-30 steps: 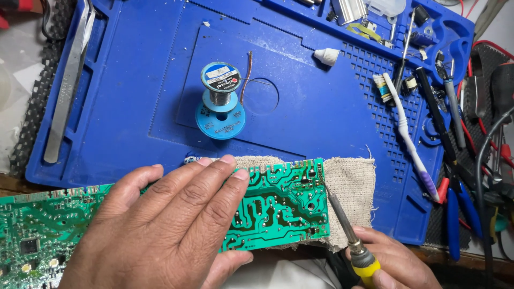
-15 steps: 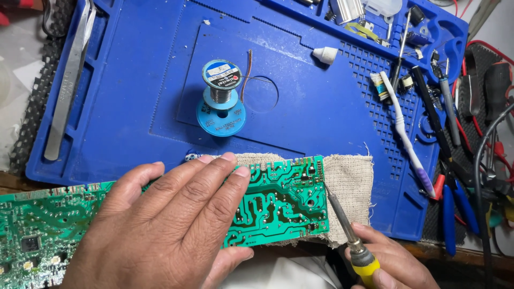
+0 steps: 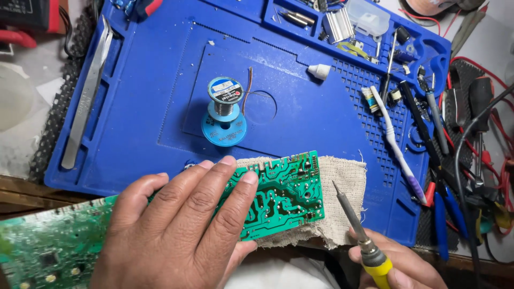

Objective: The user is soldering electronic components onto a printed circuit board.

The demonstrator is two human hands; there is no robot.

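Left hand point(image 3: 176, 230), fingers spread, presses the green circuit board point(image 3: 278, 192); right hand point(image 3: 396, 265) grips a soldering iron point(image 3: 356, 225), tip at 11 o'clock.

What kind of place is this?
Likely an electronics repair bench: a green circuit board under the left hand, a soldering iron in the right hand, and a blue work mat with tools.

Left hand point(image 3: 176, 230) pressed flat on green circuit board point(image 3: 278, 195), solder side up, lying on beige cloth point(image 3: 345, 184) over blue work mat point(image 3: 150, 107). Right hand point(image 3: 396, 265) gripped yellow-handled soldering iron point(image 3: 356, 227), tip just beside board edge. Solder-wick spool point(image 3: 225, 112), tweezers point(image 3: 85, 96), toothbrush point(image 3: 393, 139) on mat.
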